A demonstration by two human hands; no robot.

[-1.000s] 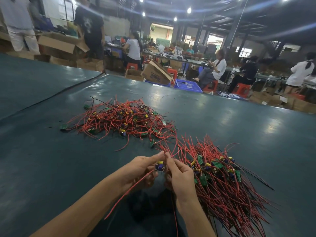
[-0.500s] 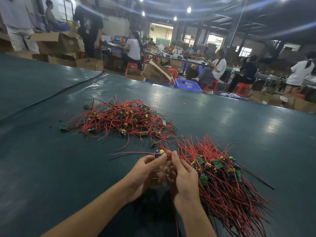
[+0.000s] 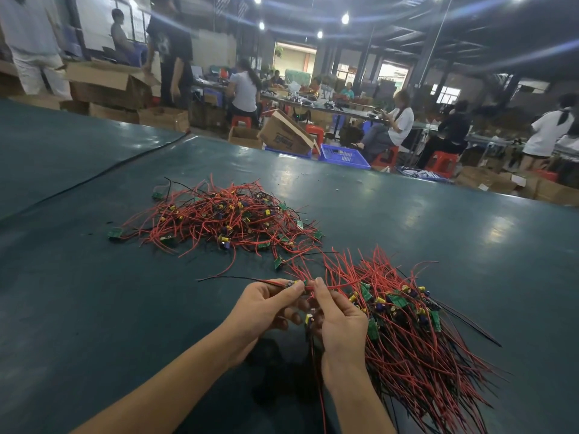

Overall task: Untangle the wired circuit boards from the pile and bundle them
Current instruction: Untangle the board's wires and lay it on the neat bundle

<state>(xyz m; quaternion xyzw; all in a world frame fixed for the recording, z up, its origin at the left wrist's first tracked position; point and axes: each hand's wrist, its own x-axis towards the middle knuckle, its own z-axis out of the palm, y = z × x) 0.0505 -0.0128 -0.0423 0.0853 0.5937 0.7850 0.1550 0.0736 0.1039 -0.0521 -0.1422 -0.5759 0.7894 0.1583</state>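
Note:
A tangled pile (image 3: 225, 220) of small green circuit boards with red and black wires lies on the dark green table (image 3: 94, 308), ahead and to the left. A more orderly bundle (image 3: 416, 333) of the same boards lies to the right, its wires fanning toward me. My left hand (image 3: 266, 308) pinches one wired board (image 3: 293, 284) by its body, and the board's wires stick out to the left. My right hand (image 3: 338, 321) pinches the red wire just right of that board. A second small board (image 3: 309, 319) sits between my two palms.
The table's far edge runs across the view. Beyond it are cardboard boxes (image 3: 285, 134), a blue crate (image 3: 343, 155), red stools and several people seated or standing at other benches. A black seam (image 3: 94, 180) crosses the table at left.
Both hands have lifted the wired board slightly up and away from me. Its wires, which hung down toward me a second ago, now point out flat to the left.

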